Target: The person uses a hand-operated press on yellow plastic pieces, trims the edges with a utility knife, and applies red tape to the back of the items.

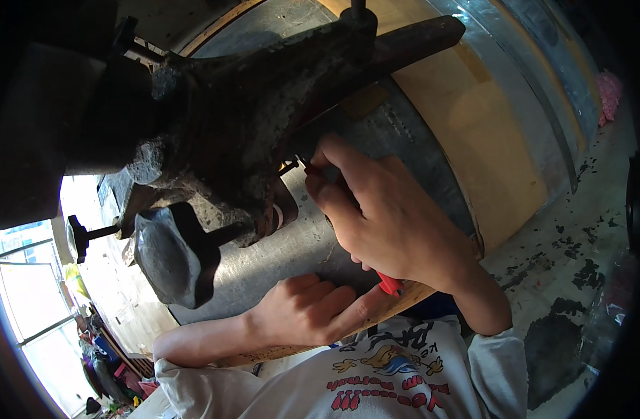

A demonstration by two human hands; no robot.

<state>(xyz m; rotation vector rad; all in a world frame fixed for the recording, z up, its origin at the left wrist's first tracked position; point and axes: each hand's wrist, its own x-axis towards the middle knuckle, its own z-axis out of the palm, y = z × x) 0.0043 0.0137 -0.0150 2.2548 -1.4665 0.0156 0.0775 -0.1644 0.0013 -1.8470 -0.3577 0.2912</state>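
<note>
Pinching R grip: clamped on red tool, reaching up-L from lower R, back side up, bent at knuckles, w/ thumb + index nr. dark machine.
Red tool: mostly hidden in R grip, showing red at both ends; pointing dark tip up-L, just beside machine.
L grip: resting at counter edge, curled w/ index out R toward tool's lower end; can't tell if touching, nor if pressed together (palm side hidden).
Counter: grey-topped, wood-edged, under both grips.
Dark machine: looming from upper L, blocking much of counter.
Knob: jutting out above L forearm.
Bkgd: tan panel upper R, patchy floor lower R, bright window lower L.
</note>
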